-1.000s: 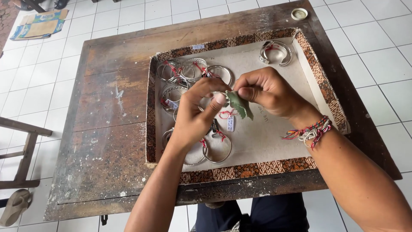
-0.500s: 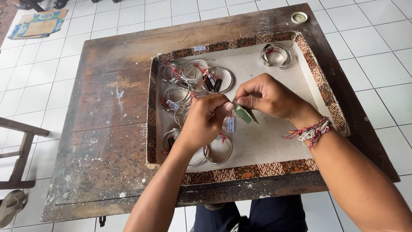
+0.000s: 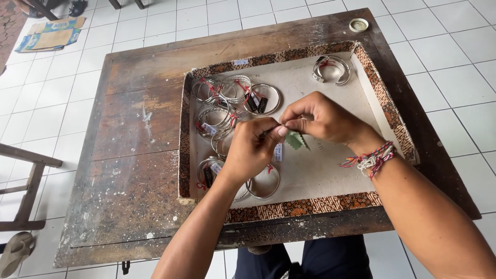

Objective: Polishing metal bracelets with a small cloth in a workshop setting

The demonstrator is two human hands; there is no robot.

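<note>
Over a shallow tray (image 3: 302, 206) with a patterned brown rim, my left hand (image 3: 253, 150) and my right hand (image 3: 323, 120) meet fingertip to fingertip. Between them they pinch a thin silver bangle with a small green tag (image 3: 295, 140) hanging below the fingers. Several silver bangles (image 3: 235, 93) with red threads and small tags lie in the tray's left half, some under my left hand. One wider silver cuff (image 3: 331, 70) lies alone at the tray's far right. A braided bracelet circles my right wrist.
The tray sits on a worn wooden table (image 3: 129, 155) over a white tiled floor. A small round lid (image 3: 358, 24) rests at the table's far right corner. A wooden stool (image 3: 20, 191) and a sandal (image 3: 15, 250) stand at left; flattened cardboard (image 3: 49, 36) lies far left.
The view has shifted slightly. My hands have stayed together over the tray's middle, fingers working at the tag, which now hangs lower beneath my right fingers.
</note>
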